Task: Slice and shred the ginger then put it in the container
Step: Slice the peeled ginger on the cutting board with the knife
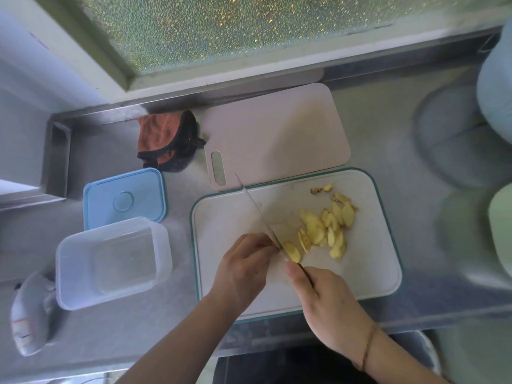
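Slicing appears nearly done: at lower centre, the right hand [329, 303] grips the thin-bladed knife [260, 214], while the left hand [243, 267] curls over the last ginger piece [292, 252] on the white teal-rimmed board [374, 261]. Pale yellow slices [329, 225] lie just right. Shredding comes next; the clear plastic container [110, 261] waits lower left.

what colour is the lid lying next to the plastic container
Light blue. The lid lies flat on the counter just beyond the clear container, seen in the head view.
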The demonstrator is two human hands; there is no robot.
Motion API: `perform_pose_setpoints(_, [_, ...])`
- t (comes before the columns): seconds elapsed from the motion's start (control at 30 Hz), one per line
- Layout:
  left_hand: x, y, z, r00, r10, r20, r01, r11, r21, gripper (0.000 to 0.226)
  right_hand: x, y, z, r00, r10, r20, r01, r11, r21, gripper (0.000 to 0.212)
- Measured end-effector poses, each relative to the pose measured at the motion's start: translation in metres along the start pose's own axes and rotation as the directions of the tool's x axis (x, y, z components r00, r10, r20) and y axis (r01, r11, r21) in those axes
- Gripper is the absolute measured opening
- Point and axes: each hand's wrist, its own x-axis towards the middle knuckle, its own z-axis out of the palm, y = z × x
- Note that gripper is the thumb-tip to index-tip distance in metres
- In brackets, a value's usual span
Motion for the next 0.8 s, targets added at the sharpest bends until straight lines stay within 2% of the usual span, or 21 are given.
perform_pose_setpoints(0.33, [-0.0014, -0.0031, -0.0002, 0.998, 0.063, 0.014, -0.063, 0.998, 0.026, 0.016, -0.0066, -0.0036, -0.0037, 0.998, 0.039, 0.051, -0.036, 0.998, -0.053, 0.047])
perform_pose_setpoints(0.8, [0.0016, -0.0042, 0.0007, 0.995, 0.102, 0.015, -0.103, 0.994, 0.045, 0.016, -0.0049, -0.0098, -0.003, 0.994, 0.069, 0.086, -0.057, 0.99, -0.129, 0.052])
